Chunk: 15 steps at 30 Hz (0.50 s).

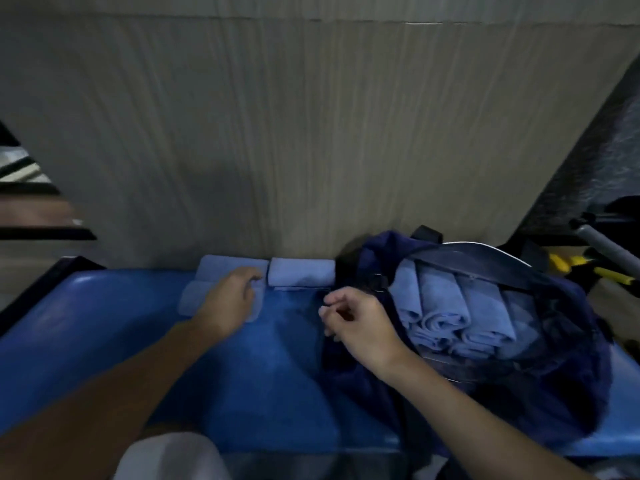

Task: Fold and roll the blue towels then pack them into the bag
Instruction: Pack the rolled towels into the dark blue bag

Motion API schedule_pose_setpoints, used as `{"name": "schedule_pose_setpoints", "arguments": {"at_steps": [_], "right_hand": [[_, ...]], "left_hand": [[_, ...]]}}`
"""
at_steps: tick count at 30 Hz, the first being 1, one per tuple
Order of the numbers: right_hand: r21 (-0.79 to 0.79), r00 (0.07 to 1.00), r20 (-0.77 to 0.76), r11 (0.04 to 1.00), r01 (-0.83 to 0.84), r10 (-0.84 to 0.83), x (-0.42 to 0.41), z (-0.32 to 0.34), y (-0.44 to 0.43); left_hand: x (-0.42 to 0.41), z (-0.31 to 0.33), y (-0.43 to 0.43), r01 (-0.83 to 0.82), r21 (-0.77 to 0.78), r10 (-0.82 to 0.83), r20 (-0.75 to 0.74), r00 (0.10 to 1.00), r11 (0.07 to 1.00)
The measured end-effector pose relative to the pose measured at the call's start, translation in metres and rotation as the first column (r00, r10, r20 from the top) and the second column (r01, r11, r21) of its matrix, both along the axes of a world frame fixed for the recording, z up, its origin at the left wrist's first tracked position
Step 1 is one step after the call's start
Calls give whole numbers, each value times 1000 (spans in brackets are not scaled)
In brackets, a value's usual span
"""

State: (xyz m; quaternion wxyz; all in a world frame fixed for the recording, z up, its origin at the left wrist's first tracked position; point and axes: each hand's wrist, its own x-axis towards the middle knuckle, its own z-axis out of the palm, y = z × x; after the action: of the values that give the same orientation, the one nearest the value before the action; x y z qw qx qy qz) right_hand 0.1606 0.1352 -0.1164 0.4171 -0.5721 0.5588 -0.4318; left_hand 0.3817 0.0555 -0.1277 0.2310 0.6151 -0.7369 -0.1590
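The left hand (230, 299) lies on a rolled blue towel (190, 301) near the back of the blue table (242, 375). Its fingers curl over the roll's far side and grasp it. Just behind, against the cardboard wall (277, 133), 2 more rolls lie side by side: the second roll (221, 266) behind the hand, and the third roll (301, 275) to its right, close to the bag.

The dark navy bag (519, 393) lies open on the table's right side. The packed towels (446, 306) sit rolled inside it with their spiral ends showing.

The right hand (360, 327) is at the bag's left edge, over dark fabric, with its fingers curled and the thumb near the forefinger. Blur hides whether it pinches the fabric or holds nothing. Yellow objects (611, 276) lie beyond the bag on the right.
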Motion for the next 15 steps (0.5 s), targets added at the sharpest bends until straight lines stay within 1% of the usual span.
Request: {"name": "schedule_pose_setpoints", "arguments": {"at_steps": [3, 7, 8, 10, 11, 12, 13, 14, 15], "right_hand": [[58, 1000, -4, 998, -22, 23, 27, -8, -9], [108, 998, -39, 993, -39, 43, 49, -15, -20], [111, 998, -45, 993, -43, 48, 52, -16, -22], [123, 997, -56, 991, -49, 56, 55, -18, -27], [132, 996, -62, 990, -50, 59, 57, -18, -28], [142, 996, -67, 988, -52, 62, 57, -19, -30], [150, 995, -69, 987, -55, 66, 57, -19, -30], [156, 995, -73, 986, -58, 69, 58, -19, -31], [155, 994, -79, 986, -58, 71, 58, -19, -31]], "left_hand": [[37, -15, -14, -17, 101, 5, 110, 994, 995], [66, -31, -33, 61, 202, -115, 263, 958, 977], [67, -31, -37, 45, 228, -127, 359, 925, 973], [67, -29, -43, 6, 233, -141, 565, 813, 972], [66, -28, -44, 8, 231, -154, 624, 766, 973], [65, -27, -45, 15, 230, -166, 652, 740, 973], [67, -27, -45, 23, 224, -168, 656, 736, 974], [69, -27, -44, 25, 225, -165, 632, 757, 974], [71, -28, -43, 21, 239, -160, 577, 801, 971]]}}
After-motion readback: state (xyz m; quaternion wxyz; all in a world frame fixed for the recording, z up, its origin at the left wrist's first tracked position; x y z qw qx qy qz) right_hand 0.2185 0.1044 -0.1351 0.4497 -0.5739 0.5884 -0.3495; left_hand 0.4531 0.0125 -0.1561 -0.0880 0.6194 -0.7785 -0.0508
